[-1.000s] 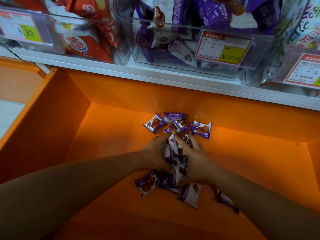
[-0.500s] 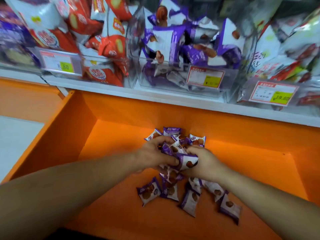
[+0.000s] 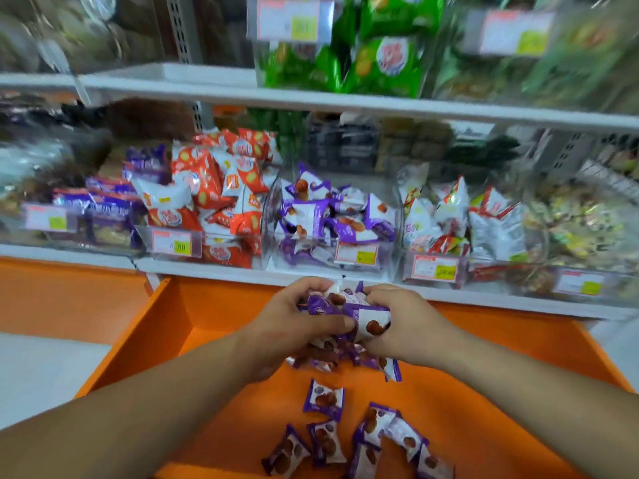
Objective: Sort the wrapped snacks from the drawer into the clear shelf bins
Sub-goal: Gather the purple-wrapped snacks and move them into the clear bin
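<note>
Head view: left hand (image 3: 294,319) and right hand (image 3: 397,323) gripped purple snack packets (image 3: 349,312) — above orange drawer (image 3: 166,333), below clear bin (image 3: 332,216).

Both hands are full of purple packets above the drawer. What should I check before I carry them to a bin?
1. Grip: the left hand and the right hand both curl round the purple packet bundle: ok.
2. Stragglers: the packets under the hands are either held or lying loose: cannot tell.
3. Matching bin: the clear bin straight ahead holds the same purple wrappers: ok.
4. Room in that bin: it is piled high and the view is blurred: cannot tell.
5. Drawer emptied: loose packets lie on the floor of the orange drawer: not ok.
</note>
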Demonstrator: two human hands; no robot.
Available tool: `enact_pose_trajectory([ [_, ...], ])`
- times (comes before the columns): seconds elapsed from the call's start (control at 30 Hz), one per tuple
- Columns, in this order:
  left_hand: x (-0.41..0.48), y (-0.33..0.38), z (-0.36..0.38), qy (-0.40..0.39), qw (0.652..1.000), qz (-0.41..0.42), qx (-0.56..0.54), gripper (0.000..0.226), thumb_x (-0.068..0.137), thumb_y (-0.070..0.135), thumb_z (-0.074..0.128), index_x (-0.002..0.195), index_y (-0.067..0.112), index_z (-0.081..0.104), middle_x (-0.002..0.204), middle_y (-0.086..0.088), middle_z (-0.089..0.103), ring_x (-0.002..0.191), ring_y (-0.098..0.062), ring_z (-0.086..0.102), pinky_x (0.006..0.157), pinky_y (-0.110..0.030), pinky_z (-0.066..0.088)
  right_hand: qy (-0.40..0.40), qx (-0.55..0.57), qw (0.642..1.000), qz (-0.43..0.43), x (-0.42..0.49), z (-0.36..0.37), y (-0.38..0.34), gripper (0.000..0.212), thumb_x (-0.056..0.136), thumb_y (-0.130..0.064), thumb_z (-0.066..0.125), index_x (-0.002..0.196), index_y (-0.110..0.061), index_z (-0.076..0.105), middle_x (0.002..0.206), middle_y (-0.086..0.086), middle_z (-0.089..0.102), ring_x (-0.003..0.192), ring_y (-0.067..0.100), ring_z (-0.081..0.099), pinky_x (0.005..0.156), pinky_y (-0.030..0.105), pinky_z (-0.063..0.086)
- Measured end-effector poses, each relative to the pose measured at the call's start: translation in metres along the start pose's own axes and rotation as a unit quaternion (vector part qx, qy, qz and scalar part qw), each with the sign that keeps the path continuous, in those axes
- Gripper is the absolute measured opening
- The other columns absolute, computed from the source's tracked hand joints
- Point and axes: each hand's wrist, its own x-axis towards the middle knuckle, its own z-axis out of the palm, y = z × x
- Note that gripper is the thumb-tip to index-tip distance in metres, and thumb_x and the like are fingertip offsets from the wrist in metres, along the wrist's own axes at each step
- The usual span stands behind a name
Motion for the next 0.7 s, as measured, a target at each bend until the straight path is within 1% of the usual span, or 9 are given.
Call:
enact_pose_trajectory([
  [0.1, -0.013, 0.040, 0.005, 0.003, 0.999, 0.033, 0.002, 0.054, 0.076, 0.009, 0.089, 0.120, 0.025, 0.064, 0.111, -0.012, 0.075, 0.094, -0.036, 0.075, 0.079, -0.056, 0.062, 0.032, -0.030, 0.999, -0.013, -0.005, -0.035, -0.031, 0.024, 0.066, -0.021, 0.083, 0.084, -0.014, 0.069, 0.113, 0.005, 0.061, 0.106, 0.027, 0.063, 0.080, 0.047, 0.055],
  [0.17, -0.017, 0.065, 0.008, 0.009, 0.999, 0.053, -0.004, 0.057, 0.075, 0.010, 0.090, 0.122, 0.029, 0.063, 0.116, -0.010, 0.073, 0.095, -0.032, 0.076, 0.079, -0.054, 0.062, 0.049, -0.062, 0.996, -0.030, -0.005, -0.057, -0.050, 0.027, 0.065, -0.021, 0.083, 0.087, -0.012, 0.071, 0.121, 0.008, 0.062, 0.113, 0.028, 0.061, 0.086, 0.046, 0.054],
  [0.23, -0.017, 0.087, 0.008, 0.016, 0.997, 0.078, -0.013, 0.058, 0.075, 0.010, 0.089, 0.122, 0.030, 0.062, 0.118, -0.009, 0.072, 0.094, -0.031, 0.076, 0.078, -0.051, 0.063, 0.071, -0.085, 0.993, -0.041, -0.001, -0.080, -0.066, 0.030, 0.063, -0.023, 0.082, 0.089, -0.010, 0.073, 0.119, 0.011, 0.065, 0.107, 0.028, 0.063, 0.085, 0.046, 0.055],
  [0.33, -0.005, 0.116, 0.005, 0.019, 0.993, 0.114, -0.032, 0.055, 0.078, 0.009, 0.087, 0.123, 0.026, 0.062, 0.120, -0.008, 0.072, 0.096, -0.032, 0.076, 0.078, -0.050, 0.062, 0.095, -0.124, 0.984, -0.083, 0.017, -0.111, -0.084, 0.035, 0.054, -0.039, 0.072, 0.079, -0.014, 0.071, 0.098, 0.005, 0.065, 0.092, 0.025, 0.064, 0.077, 0.043, 0.054],
  [0.43, 0.017, 0.137, -0.003, 0.027, 0.988, 0.144, -0.045, 0.051, 0.079, 0.009, 0.086, 0.122, 0.025, 0.063, 0.120, -0.009, 0.072, 0.096, -0.029, 0.076, 0.074, -0.047, 0.063, 0.103, -0.161, 0.976, -0.107, 0.049, -0.134, -0.094, 0.040, 0.052, -0.041, 0.068, 0.082, -0.014, 0.074, 0.104, 0.008, 0.067, 0.097, 0.026, 0.065, 0.080, 0.041, 0.054],
  [0.5, 0.037, 0.145, -0.014, 0.042, 0.986, 0.153, -0.054, 0.053, 0.078, 0.008, 0.086, 0.123, 0.025, 0.063, 0.122, -0.010, 0.071, 0.093, -0.028, 0.076, 0.073, -0.047, 0.063, 0.102, -0.173, 0.973, -0.113, 0.074, -0.140, -0.095, 0.039, 0.054, -0.038, 0.071, 0.084, -0.014, 0.075, 0.109, 0.007, 0.067, 0.103, 0.026, 0.064, 0.084, 0.040, 0.055],
  [0.6, 0.070, 0.144, -0.033, 0.063, 0.986, 0.152, -0.038, 0.054, 0.077, 0.009, 0.088, 0.122, 0.027, 0.063, 0.123, -0.010, 0.069, 0.093, -0.029, 0.076, 0.076, -0.052, 0.063, 0.089, -0.196, 0.970, -0.112, 0.117, -0.135, -0.084, 0.037, 0.063, -0.030, 0.081, 0.096, -0.012, 0.077, 0.125, 0.011, 0.065, 0.127, 0.024, 0.055, 0.099, 0.035, 0.050],
  [0.67, 0.093, 0.140, -0.044, 0.089, 0.983, 0.160, 0.002, 0.053, 0.077, 0.012, 0.089, 0.121, 0.027, 0.063, 0.120, -0.009, 0.069, 0.090, -0.027, 0.076, 0.076, -0.053, 0.063, 0.069, -0.196, 0.973, -0.095, 0.145, -0.127, -0.072, 0.043, 0.061, -0.039, 0.076, 0.098, -0.015, 0.076, 0.128, 0.010, 0.064, 0.131, 0.025, 0.053, 0.103, 0.034, 0.048],
  [0.7, 0.105, 0.136, -0.049, 0.106, 0.978, 0.174, 0.042, 0.053, 0.078, 0.015, 0.089, 0.122, 0.026, 0.062, 0.118, -0.007, 0.068, 0.088, -0.024, 0.075, 0.078, -0.048, 0.064, 0.056, -0.194, 0.976, -0.079, 0.158, -0.122, -0.065, 0.044, 0.059, -0.043, 0.072, 0.095, -0.018, 0.074, 0.124, 0.009, 0.064, 0.127, 0.028, 0.054, 0.100, 0.034, 0.048],
])
